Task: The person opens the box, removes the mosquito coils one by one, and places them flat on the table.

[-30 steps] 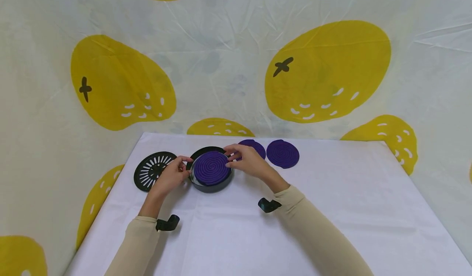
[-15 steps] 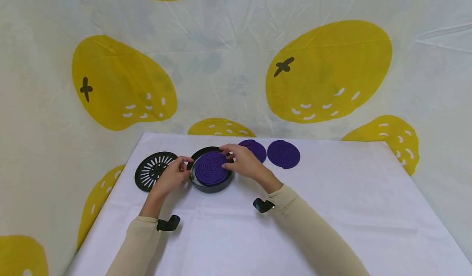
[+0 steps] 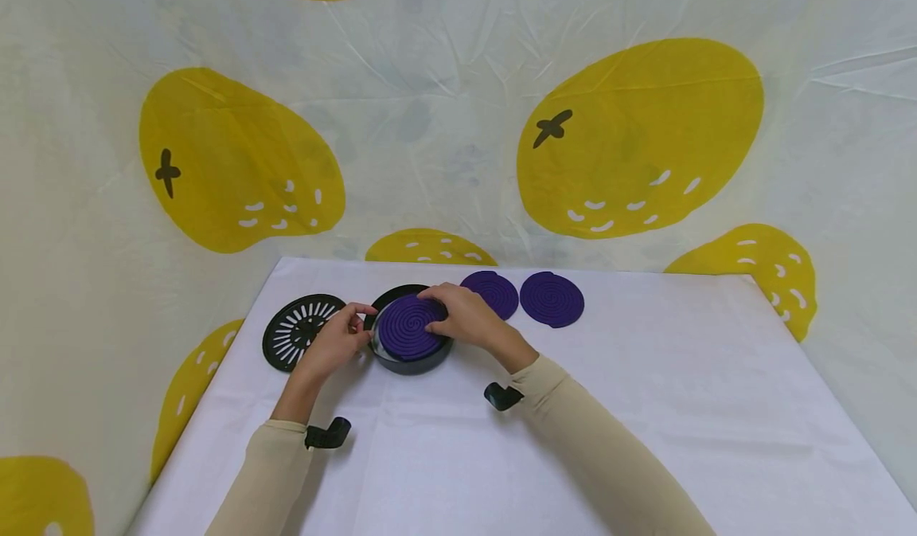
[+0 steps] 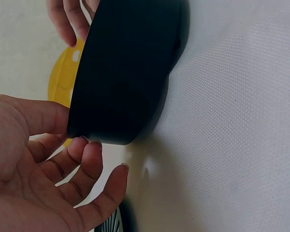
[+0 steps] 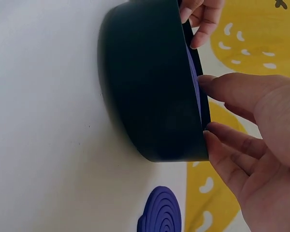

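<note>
A dark round mosquito coil holder (image 3: 410, 367) stands on the table in the head view, a purple mosquito coil (image 3: 410, 330) lying in its open top. My left hand (image 3: 340, 335) pinches the holder's left rim between thumb and fingers; the left wrist view shows this hand (image 4: 63, 164) against the dark wall. From the right, my right hand (image 3: 464, 314) reaches over the rim and holds the coil's right edge. In the right wrist view the thumb of my right hand (image 5: 261, 130) lies over the coil's edge, with other fingertips by the rim. The holder's inside is mostly hidden.
A black slotted lid (image 3: 282, 337) lies left of the holder, partly behind my left hand. Two more purple coils, one (image 3: 494, 293) partly hidden by my right hand and another (image 3: 552, 299) beside it, lie near the back edge of the white-covered table (image 3: 609, 408).
My right hand has moved left, from the holder's right rim further over the coil. My left hand stays at the left rim, and the holder keeps its place.
</note>
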A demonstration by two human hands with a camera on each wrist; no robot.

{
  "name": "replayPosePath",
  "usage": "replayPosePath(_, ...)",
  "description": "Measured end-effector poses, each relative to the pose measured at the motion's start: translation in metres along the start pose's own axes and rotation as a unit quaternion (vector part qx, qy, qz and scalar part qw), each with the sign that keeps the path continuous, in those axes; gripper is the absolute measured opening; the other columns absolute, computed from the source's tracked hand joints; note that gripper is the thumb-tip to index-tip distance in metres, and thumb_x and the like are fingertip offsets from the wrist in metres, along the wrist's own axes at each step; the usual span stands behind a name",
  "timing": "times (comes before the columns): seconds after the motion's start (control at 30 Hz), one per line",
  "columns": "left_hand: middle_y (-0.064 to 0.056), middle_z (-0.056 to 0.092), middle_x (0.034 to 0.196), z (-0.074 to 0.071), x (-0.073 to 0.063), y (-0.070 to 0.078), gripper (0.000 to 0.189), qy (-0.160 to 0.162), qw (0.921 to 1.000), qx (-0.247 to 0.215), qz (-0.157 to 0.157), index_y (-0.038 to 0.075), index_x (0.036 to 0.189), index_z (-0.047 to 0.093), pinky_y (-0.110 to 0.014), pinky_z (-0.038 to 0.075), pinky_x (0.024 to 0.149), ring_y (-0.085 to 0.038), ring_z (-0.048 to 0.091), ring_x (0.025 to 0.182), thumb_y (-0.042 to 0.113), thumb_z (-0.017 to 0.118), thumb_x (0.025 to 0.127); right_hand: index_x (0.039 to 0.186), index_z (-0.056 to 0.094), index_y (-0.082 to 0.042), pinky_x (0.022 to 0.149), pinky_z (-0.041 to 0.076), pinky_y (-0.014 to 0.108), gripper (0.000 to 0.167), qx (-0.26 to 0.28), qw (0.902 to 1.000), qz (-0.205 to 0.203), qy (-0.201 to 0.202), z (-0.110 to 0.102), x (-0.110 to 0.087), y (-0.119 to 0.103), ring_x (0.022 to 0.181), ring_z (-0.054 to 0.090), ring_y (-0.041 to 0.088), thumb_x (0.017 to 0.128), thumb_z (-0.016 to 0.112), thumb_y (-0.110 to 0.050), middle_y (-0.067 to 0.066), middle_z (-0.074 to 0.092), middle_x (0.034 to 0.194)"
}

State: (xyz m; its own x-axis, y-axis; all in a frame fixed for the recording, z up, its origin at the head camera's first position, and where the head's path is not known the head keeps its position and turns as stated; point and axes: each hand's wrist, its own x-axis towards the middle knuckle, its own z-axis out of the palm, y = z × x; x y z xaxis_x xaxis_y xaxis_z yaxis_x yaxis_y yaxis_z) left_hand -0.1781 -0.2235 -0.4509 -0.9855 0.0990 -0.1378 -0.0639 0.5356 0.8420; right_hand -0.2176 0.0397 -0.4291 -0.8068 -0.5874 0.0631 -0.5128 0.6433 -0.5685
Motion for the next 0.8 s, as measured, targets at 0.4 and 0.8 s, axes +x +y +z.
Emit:
replayPosePath(0.4, -0.005, 0.046, 0.09, -0.0006, -0.0016, 0.0016, 0.041, 0.003, 1.0, 0.005, -0.003, 0.004, 0.132, 0.056, -0.026, 0.042, 0.06, -0.018, 0.048, 0.075, -0.002, 0.063, 0.092, 0.134, 0.061, 0.0, 0.106, 0.047, 0.041, 0.05, 0.083, 0.9963, -0.021, -0.001, 0.0002, 0.0008, 0.0022, 0.125, 0.059, 0.029, 0.089, 0.078, -0.009, 0.014, 0.062, 0.134)
replayPosePath(0.8, -0.005, 0.045, 0.091, -0.0004, -0.0003, 0.0009, 0.041, 0.0, 0.9999, 0.001, -0.011, 0.005, 0.133, 0.055, -0.027, 0.042, 0.061, -0.018, 0.048, 0.076, -0.001, 0.063, 0.093, 0.133, 0.061, 0.001, 0.105, 0.048, 0.043, 0.045, 0.158, 0.9869, -0.025, 0.018, 0.0072, -0.0012, 0.0038, 0.125, 0.06, 0.035, 0.09, 0.075, -0.004, 0.016, 0.06, 0.135)
